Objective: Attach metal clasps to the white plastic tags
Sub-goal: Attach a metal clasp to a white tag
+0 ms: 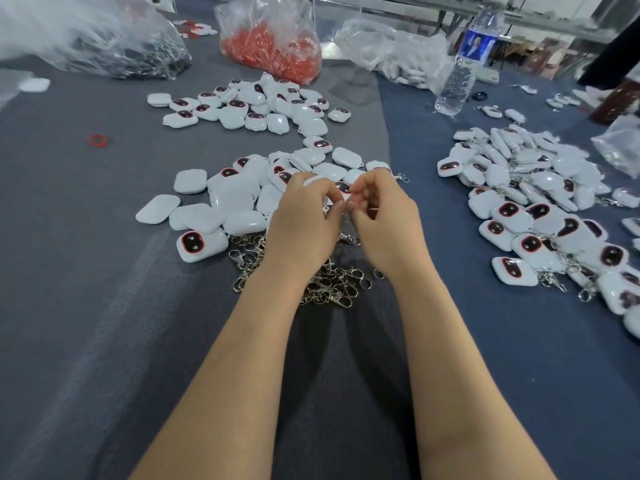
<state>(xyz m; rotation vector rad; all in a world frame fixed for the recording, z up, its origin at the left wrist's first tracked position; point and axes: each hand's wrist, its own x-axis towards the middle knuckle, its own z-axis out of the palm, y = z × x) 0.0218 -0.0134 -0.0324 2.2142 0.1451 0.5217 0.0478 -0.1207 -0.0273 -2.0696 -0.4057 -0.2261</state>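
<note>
- Head view: left hand (304, 220) has its fingers curled round a white tag (312, 182); only a sliver of the tag shows above the knuckles.
- Right hand (382, 216) has its fingers curled, thumb and forefinger tips meeting the left fingertips. What they pinch is hidden; cannot tell whether it is a clasp.
- Both hands are held over the near edge of the near tag pile (221, 202), with the forearms reaching in from the bottom edge of the frame.
- The loose metal clasps (329, 285) lie in a heap under the wrists, touching the near tag pile's lower edge.
- A second tag pile (263, 105) lies further back on the grey cloth (86, 254).
- Tags with clasps fitted (536, 220) are spread on the blue cloth (467, 341) at right, running out past the right frame edge.
- Open room: a wide bare stretch of grey cloth left of the hands, and a bare blue strip between the right hand and the fitted pile.
- The grey cloth's edge overlaps the blue one just right of the hands.
- A red ring (97, 140) lies alone at left.
- Back edge: a bag of dark metal parts (114, 53), a bag of red parts (273, 50), a bag of white parts (398, 53) and an upright water bottle (462, 71).
</note>
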